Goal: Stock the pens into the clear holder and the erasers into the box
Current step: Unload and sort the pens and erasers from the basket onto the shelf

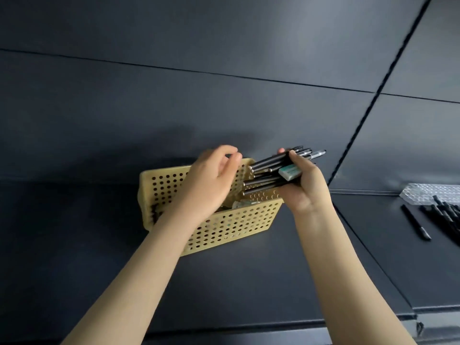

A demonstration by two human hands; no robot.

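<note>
1. Right hand grips a bundle of black pens and an eraser above the yellow basket.
2. Left hand, fingers loosely curled and empty, hovers over the basket.
3. More pens lie on the bench, far right.

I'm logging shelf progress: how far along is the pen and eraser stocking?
Done: some pens lie by the clear holder at right. In hand: the right hand grips a pen bundle plus an eraser; the left hand reaches into the yellow basket. Left: erasers remain inside; no box visible.
</note>
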